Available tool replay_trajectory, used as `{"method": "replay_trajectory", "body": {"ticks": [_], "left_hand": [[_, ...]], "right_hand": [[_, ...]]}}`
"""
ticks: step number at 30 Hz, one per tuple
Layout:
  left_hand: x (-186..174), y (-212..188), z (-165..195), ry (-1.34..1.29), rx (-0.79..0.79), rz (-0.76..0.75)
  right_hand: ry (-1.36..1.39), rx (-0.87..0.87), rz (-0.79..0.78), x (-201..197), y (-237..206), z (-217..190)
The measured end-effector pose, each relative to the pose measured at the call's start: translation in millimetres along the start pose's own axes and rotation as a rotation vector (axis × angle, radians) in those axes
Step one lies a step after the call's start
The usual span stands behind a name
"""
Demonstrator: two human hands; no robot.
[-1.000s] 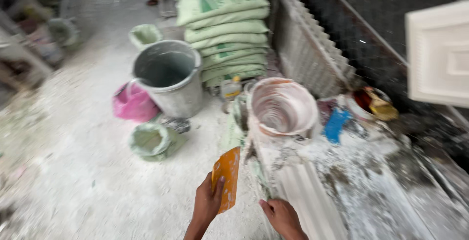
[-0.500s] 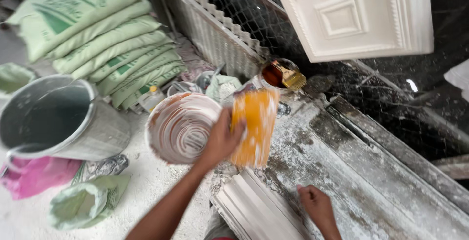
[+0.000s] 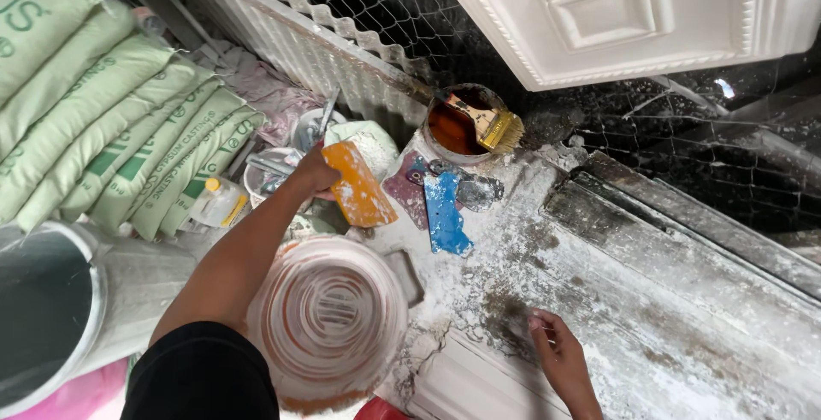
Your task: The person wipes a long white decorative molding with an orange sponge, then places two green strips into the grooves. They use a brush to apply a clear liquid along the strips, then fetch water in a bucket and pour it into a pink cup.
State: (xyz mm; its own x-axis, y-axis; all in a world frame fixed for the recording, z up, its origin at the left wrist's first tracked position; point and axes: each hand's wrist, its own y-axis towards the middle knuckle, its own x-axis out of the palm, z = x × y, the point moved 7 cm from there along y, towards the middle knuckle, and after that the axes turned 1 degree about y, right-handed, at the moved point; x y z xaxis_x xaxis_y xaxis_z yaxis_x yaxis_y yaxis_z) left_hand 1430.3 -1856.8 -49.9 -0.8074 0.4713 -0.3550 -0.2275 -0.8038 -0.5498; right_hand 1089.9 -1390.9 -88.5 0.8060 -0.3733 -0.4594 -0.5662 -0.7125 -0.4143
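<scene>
Head view. The left arm, in a black sleeve, extends forward and upward across the frame, forearm nearly straight. The left hand point(image 3: 315, 172) is closed around one end of an orange scraper point(image 3: 359, 186), fingers wrapped over its upper edge; the blade slants down to the right, streaked with white plaster. The scraper is held above the near edge of the worktop point(image 3: 650, 317), just left of a blue scraper point(image 3: 445, 215) that lies flat on the plaster-crusted surface.

The right hand point(image 3: 556, 351) rests on the worktop at the lower middle, palm down, fingers loosely together and slightly curled, fingertips touching the white dust. It holds nothing.

Below the left forearm stands a round bowl point(image 3: 329, 322) coated inside with white rings of plaster. Beyond the orange scraper sits a tin of brown liquid point(image 3: 453, 129) with a brush point(image 3: 487, 125) lying across its rim. Stacked green sacks point(image 3: 103, 129) lie at the left, with a grey bucket point(image 3: 60, 309) in front of them. A white moulded panel point(image 3: 633, 9) leans over wire mesh at the top.
</scene>
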Motion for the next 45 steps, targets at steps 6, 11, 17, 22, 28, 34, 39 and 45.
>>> {"method": "replay_trajectory", "body": {"ticks": [6, 11, 17, 22, 28, 34, 39, 45], "left_hand": [[14, 6, -21, 0.090, -0.168, -0.298], [45, 15, -24, -0.121, -0.176, -0.238], [105, 41, -16, -0.186, -0.161, -0.411], [120, 48, 25, 0.763, 0.270, -0.324], [196, -22, 113, 1.195, 0.687, -0.137], [390, -148, 183, 1.159, 1.295, -0.276], [484, -213, 225, 1.064, 1.629, 0.319], [538, -228, 236, 1.225, 1.439, 0.418]], "right_hand": [[-0.023, 0.106, -0.008, 25, 4, -13], [-0.030, 0.077, -0.030, 40, 10, -37], [-0.058, 0.074, -0.038, 41, 10, -59], [0.091, 0.207, 0.002, 27, 6, -41], [0.197, 0.026, 0.182, -20, 1, 3], [0.270, 0.053, 0.316, -59, -18, 47], [0.400, 0.090, 0.438, -106, -62, 85], [0.258, 0.138, 0.661, -197, -170, 164]]}}
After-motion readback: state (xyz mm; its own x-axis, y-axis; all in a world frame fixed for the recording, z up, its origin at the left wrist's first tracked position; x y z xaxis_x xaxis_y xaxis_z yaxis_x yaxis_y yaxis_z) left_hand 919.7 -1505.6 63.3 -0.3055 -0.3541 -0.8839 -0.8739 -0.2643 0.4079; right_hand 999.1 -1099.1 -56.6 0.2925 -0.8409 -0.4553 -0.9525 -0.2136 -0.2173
